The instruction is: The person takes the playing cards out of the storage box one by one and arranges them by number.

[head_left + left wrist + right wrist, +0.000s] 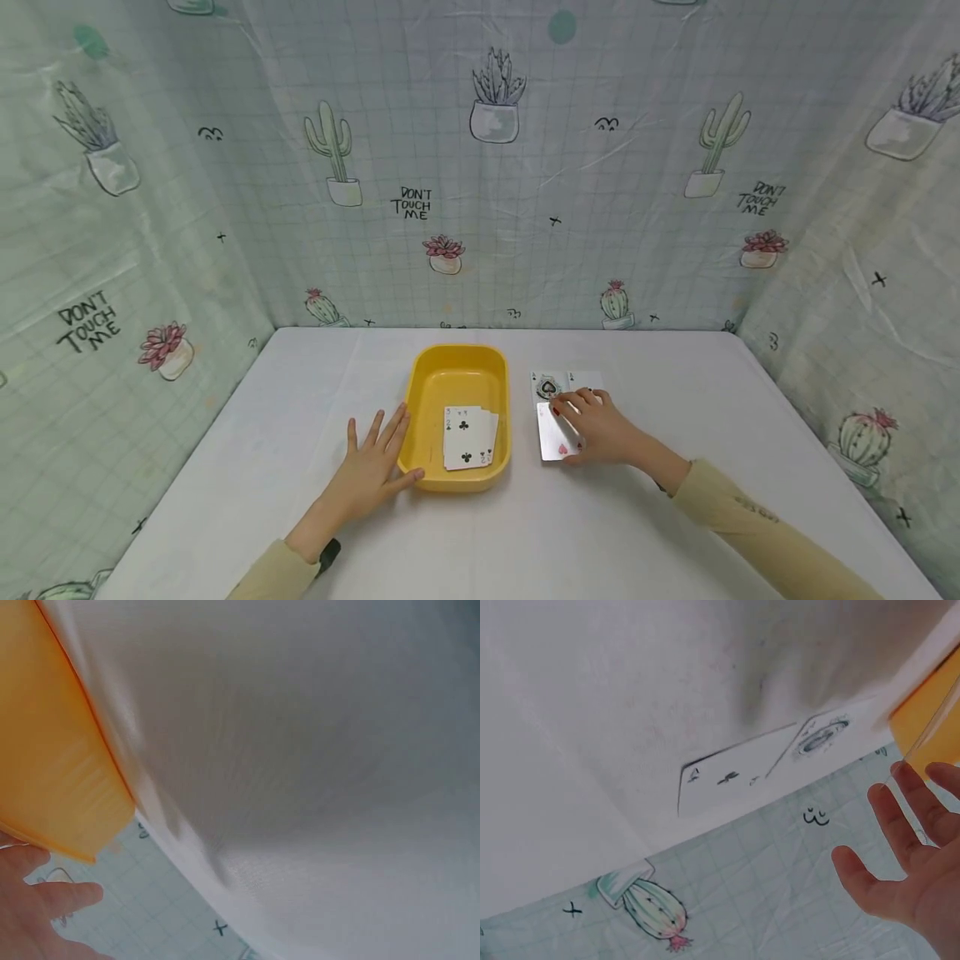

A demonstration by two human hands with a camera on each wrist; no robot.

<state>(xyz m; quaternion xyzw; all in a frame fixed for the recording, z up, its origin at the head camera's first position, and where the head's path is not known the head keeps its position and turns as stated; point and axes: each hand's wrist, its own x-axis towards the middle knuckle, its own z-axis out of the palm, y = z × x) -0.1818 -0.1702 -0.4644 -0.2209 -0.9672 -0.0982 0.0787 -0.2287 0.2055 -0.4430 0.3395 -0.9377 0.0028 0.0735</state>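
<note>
My left hand [369,471] lies with straight, spread fingers against the left side of a yellow tray [457,358]. Playing cards [463,437], a two of clubs on top, lie face up in a loose stack inside it. To the right of the tray, my right hand [600,429] pinches a playing card [553,437] showing a red heart near its lower edge. In the right wrist view that card appears almost edge-on at the fingertips [881,796]. Just beyond are an ace of spades [546,383] and an ace of clubs [724,778], side by side on the table, partly covered in the head view.
A white cloth covers the table [360,358]. Behind it and at both sides hangs a curtain [555,275] printed with cacti and lettering. The tray's raised rim stands between the two hands.
</note>
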